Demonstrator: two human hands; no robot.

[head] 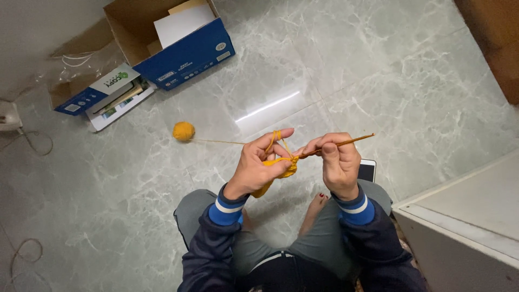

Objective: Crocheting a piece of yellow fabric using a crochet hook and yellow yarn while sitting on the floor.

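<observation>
Head view: a seated person is seen from above, legs crossed on a marble floor (378, 70); both hands are raised over the lap.
Left hand (262, 162): closed on the yarn piece (281, 167). The strand is looped over the raised forefinger, apparently so that tension can be kept on it. The piece is pinched between thumb and middle fingers, just at 9 o'clock of the hook tip.
Right hand (338, 162): clenched around the hook (340, 145). The shaft is gripped from above, its free end pointing toward 2 o'clock; the tip is buried in the yarn piece between the two hands.
Yarn piece: small, orange, hanging slightly below the left palm. It is held taut against the hook, probably to keep the working stitch open.
Ball (184, 131): orange, lying on the floor at 10 o'clock of the hands, well apart from them. A thin strand is run from it to the left forefinger; enough slack for free feeding is judged to be present.
Phone (367, 170): partly hidden behind the right hand, at 3 o'clock, resting by the knee.
Boxes (178, 43): two open blue cartons at 11 o'clock, holding papers.
Cabinet (465, 227): white, at 4 o'clock.
Foot (316, 208): bare, tucked beneath the hands.
</observation>
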